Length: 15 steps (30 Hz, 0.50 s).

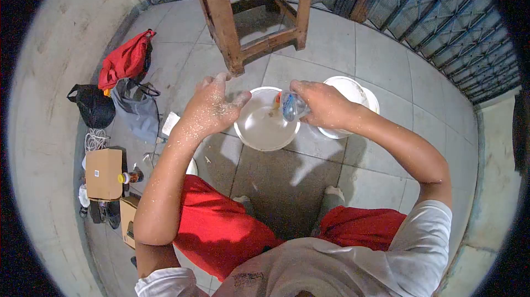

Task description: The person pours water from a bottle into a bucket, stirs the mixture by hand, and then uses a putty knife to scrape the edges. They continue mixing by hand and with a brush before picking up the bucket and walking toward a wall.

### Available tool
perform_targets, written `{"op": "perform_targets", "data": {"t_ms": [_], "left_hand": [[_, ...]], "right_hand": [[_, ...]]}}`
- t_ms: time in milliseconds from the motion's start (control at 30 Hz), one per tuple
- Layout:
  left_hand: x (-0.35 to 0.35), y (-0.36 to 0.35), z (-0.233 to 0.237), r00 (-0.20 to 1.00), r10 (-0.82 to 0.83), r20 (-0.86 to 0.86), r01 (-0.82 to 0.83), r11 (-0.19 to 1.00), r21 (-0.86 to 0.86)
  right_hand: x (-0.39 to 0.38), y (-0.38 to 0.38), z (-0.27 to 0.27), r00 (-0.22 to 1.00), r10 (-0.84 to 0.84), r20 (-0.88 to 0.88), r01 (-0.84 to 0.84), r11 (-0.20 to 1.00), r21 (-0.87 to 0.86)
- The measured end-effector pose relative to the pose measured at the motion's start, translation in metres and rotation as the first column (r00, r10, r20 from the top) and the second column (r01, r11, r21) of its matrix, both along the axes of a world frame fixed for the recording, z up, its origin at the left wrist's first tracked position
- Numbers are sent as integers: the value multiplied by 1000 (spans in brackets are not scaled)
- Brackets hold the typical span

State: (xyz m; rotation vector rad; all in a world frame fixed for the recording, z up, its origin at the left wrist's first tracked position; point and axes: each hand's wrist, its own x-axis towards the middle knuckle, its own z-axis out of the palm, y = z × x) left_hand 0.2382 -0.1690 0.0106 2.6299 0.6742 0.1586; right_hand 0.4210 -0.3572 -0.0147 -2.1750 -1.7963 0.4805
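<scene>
My right hand (322,101) is closed around a clear plastic container (289,106) with blue and orange-red print; whether it is a cup, a bottle or a packet I cannot make out. It hangs over the right side of a round white basin (265,141), which has pale, cloudy contents and a small brownish patch under the container. My left hand (212,106) is beside the basin's left rim, thumb apart from the fingers, with nothing in it. Pale grains stick to the back of this hand and the forearm. Behind my right hand is a white tub (349,88) holding something white.
A brown plastic stool (236,48) stands beyond the basin. To the left lie a red bag (127,62), a grey bag (135,103), a black cap (93,104), a cardboard box (104,175) and a yellow-capped bottle (130,177). A folding metal gate (430,15) closes off the far right.
</scene>
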Motion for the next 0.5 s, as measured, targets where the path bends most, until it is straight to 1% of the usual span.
{"op": "perform_targets", "data": {"t_ms": [67, 133, 267, 333, 467, 500], "left_hand": [[1, -1, 0, 1000, -1, -10, 1, 1000, 5], [3, -4, 2, 998, 22, -60, -21, 1000, 19], [3, -3, 0, 999, -1, -51, 3, 999, 34], [4, -2, -1, 998, -7, -56, 8, 1000, 14], [3, 0, -3, 998, -33, -48, 34, 999, 24], [4, -1, -2, 998, -25, -61, 25, 1000, 8]], "right_hand": [[0, 1, -1, 1000, -5, -12, 5, 1000, -9], [0, 0, -2, 1000, -1, 22, 2, 1000, -18], [-1, -1, -3, 1000, -5, -5, 5, 1000, 0], [0, -2, -1, 1000, 21, -6, -21, 999, 32], [0, -1, -2, 999, 24, -26, -23, 999, 32], [1, -1, -6, 999, 24, -34, -22, 998, 61]]}}
